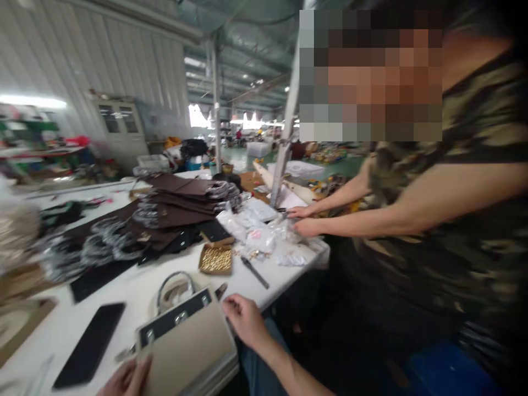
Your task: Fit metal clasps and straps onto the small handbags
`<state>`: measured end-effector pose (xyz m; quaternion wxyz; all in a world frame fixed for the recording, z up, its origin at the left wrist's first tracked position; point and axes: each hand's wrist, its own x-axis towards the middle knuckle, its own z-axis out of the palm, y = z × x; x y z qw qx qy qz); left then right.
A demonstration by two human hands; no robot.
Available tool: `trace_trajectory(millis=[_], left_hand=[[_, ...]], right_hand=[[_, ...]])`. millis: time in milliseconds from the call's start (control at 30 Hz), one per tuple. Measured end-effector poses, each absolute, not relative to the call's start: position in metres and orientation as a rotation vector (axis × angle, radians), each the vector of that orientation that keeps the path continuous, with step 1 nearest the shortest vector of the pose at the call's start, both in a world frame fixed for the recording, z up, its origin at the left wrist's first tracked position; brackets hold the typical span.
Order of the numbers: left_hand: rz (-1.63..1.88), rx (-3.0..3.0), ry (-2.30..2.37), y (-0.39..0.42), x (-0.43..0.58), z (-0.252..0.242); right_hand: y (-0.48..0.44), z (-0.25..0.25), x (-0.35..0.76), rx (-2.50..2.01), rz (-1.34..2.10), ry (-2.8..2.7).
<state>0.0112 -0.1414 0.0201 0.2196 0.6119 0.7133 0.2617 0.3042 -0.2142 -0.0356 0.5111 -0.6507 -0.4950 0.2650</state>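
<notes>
A beige handbag with a dark top band and a wrapped handle lies at the near edge of the white table. My left hand grips its lower left corner. My right hand holds its right side, fingers curled near a small metal part at the top corner. A co-worker in a camouflage shirt stands on the right, both of that person's hands on clear plastic packets.
A small cardboard box of gold hardware and a dark tool lie beyond the bag. Black flat pieces rest at left. Brown bags with wrapped handles are stacked further back. A metal post rises by the table.
</notes>
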Motion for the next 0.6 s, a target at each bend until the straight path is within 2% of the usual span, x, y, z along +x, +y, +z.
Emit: trace_trajectory(millis=[167,467,600], left_hand=[[0.802,1.440,1.654,-0.163,-0.033,-0.012],[0.966,1.427,1.738,-0.165,-0.015,-0.025],[1.168,1.472,1.703,-0.182,-0.023,-0.027]], right_hand=[[-0.200,-0.022,0.296,-1.653,0.763,-1.396],[-0.174,-0.030,0.283,-1.826,0.535,-1.408],[-0.171,-0.037,0.281,-1.842,0.418,-1.412]])
